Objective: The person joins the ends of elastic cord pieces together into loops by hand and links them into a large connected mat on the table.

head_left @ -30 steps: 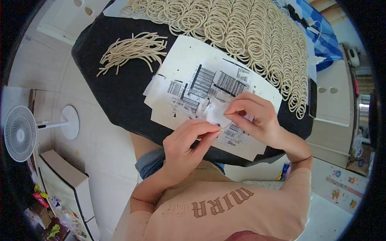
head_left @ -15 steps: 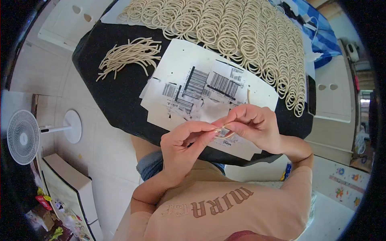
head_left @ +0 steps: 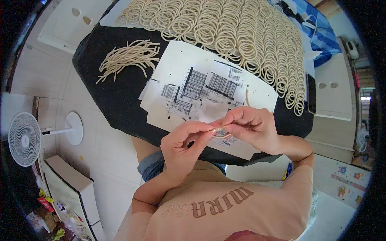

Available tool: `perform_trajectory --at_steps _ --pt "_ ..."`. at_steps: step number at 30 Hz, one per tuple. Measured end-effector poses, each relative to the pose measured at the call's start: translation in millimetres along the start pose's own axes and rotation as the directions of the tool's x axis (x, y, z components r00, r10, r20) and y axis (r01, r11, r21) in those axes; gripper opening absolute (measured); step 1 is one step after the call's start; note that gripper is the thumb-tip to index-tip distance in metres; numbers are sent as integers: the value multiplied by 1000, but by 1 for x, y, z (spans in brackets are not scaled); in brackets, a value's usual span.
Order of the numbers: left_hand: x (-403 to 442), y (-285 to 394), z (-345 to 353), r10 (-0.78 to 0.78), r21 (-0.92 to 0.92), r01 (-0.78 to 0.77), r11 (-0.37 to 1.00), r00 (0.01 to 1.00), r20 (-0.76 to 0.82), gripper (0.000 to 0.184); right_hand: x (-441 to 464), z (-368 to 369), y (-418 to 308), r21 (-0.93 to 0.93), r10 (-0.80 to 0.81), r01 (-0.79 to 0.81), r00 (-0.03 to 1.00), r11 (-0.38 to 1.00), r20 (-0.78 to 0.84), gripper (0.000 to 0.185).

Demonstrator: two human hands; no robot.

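Observation:
Between my two hands a beige cord (head_left: 222,137) is bent into a small loop. My left hand (head_left: 185,143) pinches one end between thumb and fingers. My right hand (head_left: 253,127) pinches the other end, and the fingertips of both hands nearly meet. Below them lies a white board (head_left: 169,72) with barcode labels. A single loose cord piece (head_left: 247,97) rests on the board beyond my right hand. Many beige rings (head_left: 225,28) overlap in rows behind the board. A pile of straight cord pieces (head_left: 128,58) lies at the left on the black cloth.
The black-covered table (head_left: 116,104) holds a dark phone (head_left: 311,93) at its right edge. Blue checked cloth (head_left: 321,38) and cables are at the upper right. A white fan (head_left: 25,139) stands on the left, near a cabinet (head_left: 70,193).
My right hand has come in toward my left, and the cord between them has been bent into a loop. The loose piece on the board has come into view.

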State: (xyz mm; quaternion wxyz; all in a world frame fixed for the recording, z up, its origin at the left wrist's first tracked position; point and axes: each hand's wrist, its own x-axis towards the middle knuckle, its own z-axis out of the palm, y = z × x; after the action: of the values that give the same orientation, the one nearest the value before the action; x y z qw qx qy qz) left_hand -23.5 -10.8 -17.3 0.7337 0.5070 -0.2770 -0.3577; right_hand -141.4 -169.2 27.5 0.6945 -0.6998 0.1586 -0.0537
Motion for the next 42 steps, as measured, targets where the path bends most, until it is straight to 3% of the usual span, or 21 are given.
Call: perform_trajectory --at_steps 16,19,22,36,42 --pt "0 -1 1 50 31 -50 998 999 0 16 -2 2 -1 37 75 -74 997 997 -20 12" --pt "0 -2 0 76 49 -77 996 997 4 16 -2 2 0 17 37 -36 999 999 -13 12" --pt "0 -2 1 99 66 -98 993 995 -6 16 -1 7 -2 149 58 -49 997 988 -53 13" --pt "-1 -9 5 258 286 -235 929 965 -48 15 -6 15 4 134 26 -13 995 991 -95 14" --pt "-1 -6 9 308 283 -276 918 948 -74 16 -9 18 9 163 -4 19 996 986 -91 15"
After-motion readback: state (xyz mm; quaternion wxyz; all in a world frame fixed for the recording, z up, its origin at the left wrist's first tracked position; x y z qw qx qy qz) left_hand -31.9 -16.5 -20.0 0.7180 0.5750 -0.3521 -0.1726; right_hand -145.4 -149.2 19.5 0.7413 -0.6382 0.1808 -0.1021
